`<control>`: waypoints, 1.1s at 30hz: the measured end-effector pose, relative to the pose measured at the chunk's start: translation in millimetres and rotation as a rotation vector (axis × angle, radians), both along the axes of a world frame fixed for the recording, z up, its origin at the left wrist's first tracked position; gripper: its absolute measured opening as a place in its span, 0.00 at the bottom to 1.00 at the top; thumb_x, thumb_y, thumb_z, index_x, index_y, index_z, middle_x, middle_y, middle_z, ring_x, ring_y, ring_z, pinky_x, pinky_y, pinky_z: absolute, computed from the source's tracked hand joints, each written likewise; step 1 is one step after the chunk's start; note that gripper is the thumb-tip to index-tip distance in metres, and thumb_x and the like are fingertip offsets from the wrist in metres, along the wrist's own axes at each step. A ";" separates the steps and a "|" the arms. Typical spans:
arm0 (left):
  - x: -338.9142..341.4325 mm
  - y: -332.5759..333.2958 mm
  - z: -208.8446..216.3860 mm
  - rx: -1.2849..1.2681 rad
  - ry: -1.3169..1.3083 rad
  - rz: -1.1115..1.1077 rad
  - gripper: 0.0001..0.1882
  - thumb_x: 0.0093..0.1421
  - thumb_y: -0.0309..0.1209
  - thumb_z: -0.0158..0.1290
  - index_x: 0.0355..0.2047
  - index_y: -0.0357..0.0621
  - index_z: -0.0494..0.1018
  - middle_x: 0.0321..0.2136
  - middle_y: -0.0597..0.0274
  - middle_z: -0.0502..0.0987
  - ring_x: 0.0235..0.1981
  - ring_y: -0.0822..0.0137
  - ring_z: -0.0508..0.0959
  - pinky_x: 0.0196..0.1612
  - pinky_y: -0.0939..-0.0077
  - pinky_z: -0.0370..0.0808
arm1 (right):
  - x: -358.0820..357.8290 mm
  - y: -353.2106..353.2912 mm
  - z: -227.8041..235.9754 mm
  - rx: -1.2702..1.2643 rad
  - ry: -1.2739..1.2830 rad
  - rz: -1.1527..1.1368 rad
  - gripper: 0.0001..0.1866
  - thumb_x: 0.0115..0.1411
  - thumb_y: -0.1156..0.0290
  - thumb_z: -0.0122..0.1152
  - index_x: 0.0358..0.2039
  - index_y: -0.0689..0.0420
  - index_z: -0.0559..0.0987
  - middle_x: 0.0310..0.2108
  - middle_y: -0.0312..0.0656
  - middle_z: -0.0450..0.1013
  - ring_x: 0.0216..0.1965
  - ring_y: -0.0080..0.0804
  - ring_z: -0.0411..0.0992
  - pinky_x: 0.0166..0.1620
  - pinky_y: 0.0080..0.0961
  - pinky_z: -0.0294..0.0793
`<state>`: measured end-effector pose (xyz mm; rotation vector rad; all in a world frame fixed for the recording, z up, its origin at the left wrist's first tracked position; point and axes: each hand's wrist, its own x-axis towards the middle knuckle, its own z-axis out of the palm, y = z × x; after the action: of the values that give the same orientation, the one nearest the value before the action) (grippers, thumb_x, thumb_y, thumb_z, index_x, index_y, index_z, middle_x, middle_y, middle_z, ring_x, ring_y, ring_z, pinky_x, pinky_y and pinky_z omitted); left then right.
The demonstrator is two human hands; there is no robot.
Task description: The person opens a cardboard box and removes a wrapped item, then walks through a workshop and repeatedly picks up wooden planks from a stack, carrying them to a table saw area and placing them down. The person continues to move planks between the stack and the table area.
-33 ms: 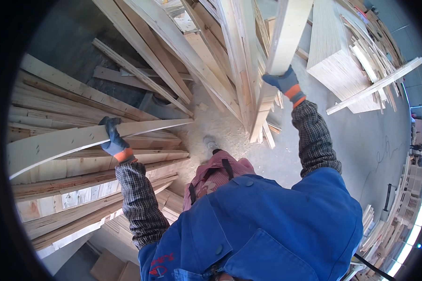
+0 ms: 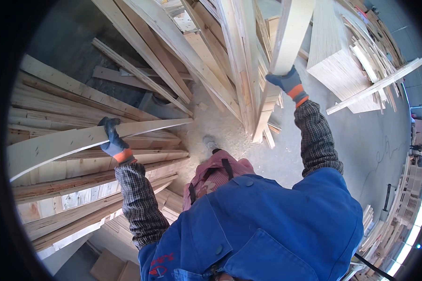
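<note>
My left hand (image 2: 111, 137), in a dark glove with an orange cuff, is closed over the edge of a long pale wooden board (image 2: 61, 144). That board lies across the front of a stack of leaning planks (image 2: 70, 117) at the left. On the right, my gloved right hand (image 2: 287, 83) grips a second pale plank (image 2: 289, 40), which stands on a slant. Its fingers wrap round the near edge, with the thumb side toward the other boards. Upright boards (image 2: 239, 56) crowd close to its left. The far ends of both held pieces run toward the picture's rim.
A big block of stacked sheets (image 2: 335, 65) stands at the right, with loose strips (image 2: 365, 56) on it and one long strip (image 2: 379, 85) jutting out. Planks (image 2: 140, 70) lie at the far left. A cable (image 2: 382, 150) trails over the grey floor (image 2: 356, 136).
My right hand and the plank in it have shifted slightly to the right. The left hand and its board have hardly moved.
</note>
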<state>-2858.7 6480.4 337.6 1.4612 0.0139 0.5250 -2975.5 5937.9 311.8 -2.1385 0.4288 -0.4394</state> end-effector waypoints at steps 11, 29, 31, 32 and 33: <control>7.4 11.9 -3.7 0.348 -0.034 0.032 0.17 0.65 0.37 0.45 0.43 0.35 0.71 0.30 0.55 0.78 0.34 0.63 0.76 0.43 0.69 0.71 | -0.8 -102.4 21.5 0.000 0.167 -0.023 0.31 0.43 0.60 0.78 0.44 0.62 0.76 0.37 0.44 0.78 0.36 0.27 0.76 0.38 0.24 0.77; 21.5 -12.7 -4.1 0.246 -0.092 0.002 0.16 0.64 0.36 0.46 0.42 0.35 0.72 0.28 0.55 0.76 0.30 0.64 0.75 0.39 0.66 0.73 | 107.0 -178.6 -71.6 -0.206 -0.011 -0.075 0.50 0.37 0.55 0.80 0.58 0.62 0.64 0.51 0.51 0.71 0.50 0.40 0.72 0.52 0.32 0.73; 13.1 -4.6 -6.5 0.274 -0.127 0.037 0.15 0.64 0.36 0.47 0.41 0.35 0.72 0.28 0.55 0.76 0.31 0.64 0.75 0.39 0.67 0.72 | 119.7 -138.1 -56.3 -0.121 0.063 -0.144 0.51 0.35 0.53 0.81 0.57 0.63 0.66 0.51 0.52 0.72 0.50 0.39 0.72 0.52 0.32 0.73; 12.5 -2.5 -7.2 0.319 -0.137 0.041 0.14 0.63 0.35 0.48 0.40 0.34 0.72 0.28 0.55 0.76 0.32 0.63 0.76 0.39 0.67 0.72 | 126.6 -140.8 -71.1 -0.173 0.012 -0.178 0.52 0.33 0.51 0.81 0.55 0.63 0.67 0.50 0.52 0.73 0.49 0.40 0.73 0.51 0.33 0.73; 15.6 0.3 -0.4 0.533 -0.127 0.035 0.13 0.62 0.33 0.49 0.40 0.34 0.73 0.29 0.55 0.77 0.32 0.63 0.76 0.40 0.68 0.72 | 130.9 -147.5 -82.5 -0.261 0.011 -0.197 0.51 0.32 0.50 0.81 0.53 0.64 0.68 0.49 0.51 0.74 0.48 0.41 0.74 0.50 0.33 0.74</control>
<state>-2843.2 6480.7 337.2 1.9448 -0.2161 0.6826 -2844.7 5790.4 229.3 -2.3603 0.6204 -0.6242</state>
